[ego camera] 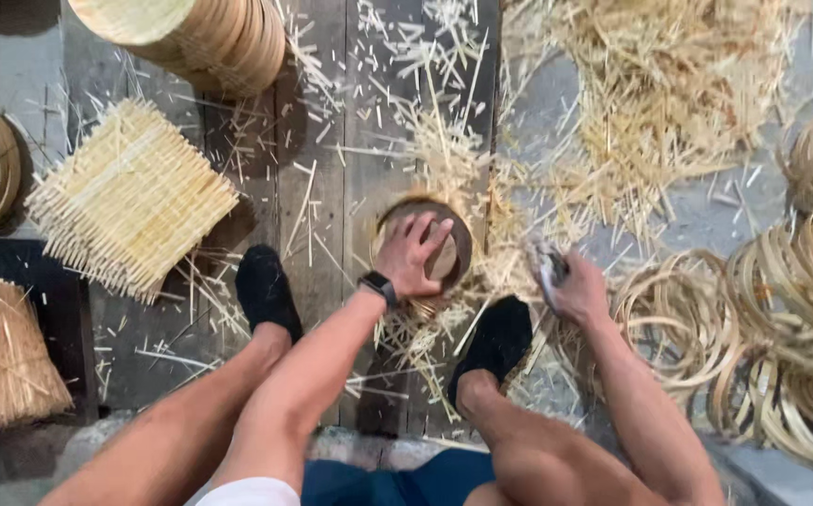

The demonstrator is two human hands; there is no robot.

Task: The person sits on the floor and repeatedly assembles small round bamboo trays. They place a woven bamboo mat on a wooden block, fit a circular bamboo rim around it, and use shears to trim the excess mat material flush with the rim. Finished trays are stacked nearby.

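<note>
Here the round bamboo frame (425, 245) lies on the wooden floor (331, 187) between the two black shoes, with cut splints around it. The left hand (411, 255) presses flat on it, fingers spread. To the right, the right hand (575, 289) is closed around a blurred tool (547, 267). Far left lies a woven mat (130, 197); at right, bamboo hoops (781, 328).

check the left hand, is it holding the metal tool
No, the left hand lies spread on the round bamboo piece; the right hand grips the tool.
</note>
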